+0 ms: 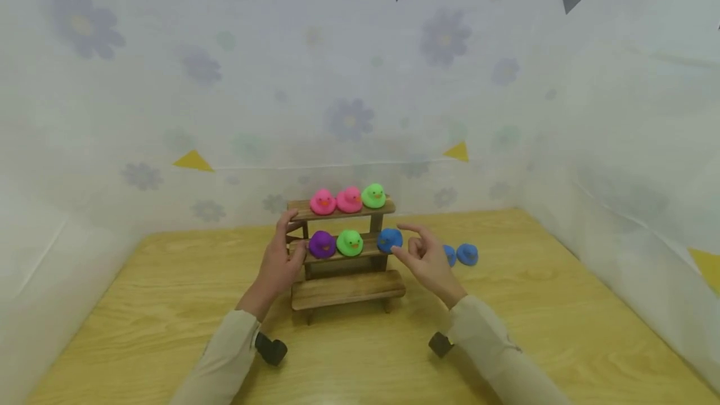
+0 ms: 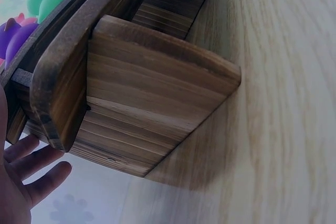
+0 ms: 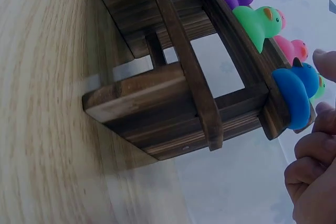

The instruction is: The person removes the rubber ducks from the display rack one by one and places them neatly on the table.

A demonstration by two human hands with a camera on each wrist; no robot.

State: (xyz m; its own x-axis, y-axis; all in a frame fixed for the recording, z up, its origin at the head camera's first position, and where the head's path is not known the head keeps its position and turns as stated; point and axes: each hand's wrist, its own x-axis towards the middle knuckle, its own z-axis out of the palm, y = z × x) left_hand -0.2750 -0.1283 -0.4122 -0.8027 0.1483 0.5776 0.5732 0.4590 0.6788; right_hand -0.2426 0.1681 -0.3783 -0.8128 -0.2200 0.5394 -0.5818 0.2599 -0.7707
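Observation:
A three-tier wooden stand [image 1: 349,289] is on the table before me. My left hand [image 1: 279,261] holds its left end, thumb beside the purple duck [image 1: 322,245] on the middle tier. The green duck [image 1: 350,243] sits beside the purple one. At that tier's right end is a blue duck [image 1: 388,240]. My right hand [image 1: 427,264] is next to the blue duck, index finger and thumb spread apart. In the right wrist view its other fingers [image 3: 315,153] are bent, and a gap shows between hand and duck. Two pink ducks [image 1: 323,202] and another green duck [image 1: 374,195] line the top tier.
Two more blue ducks [image 1: 467,254] lie on the wooden table [image 1: 534,330] to the right of the stand, one partly hidden by my right hand. A flower-patterned sheet [image 1: 349,80] hangs behind the table and along its sides.

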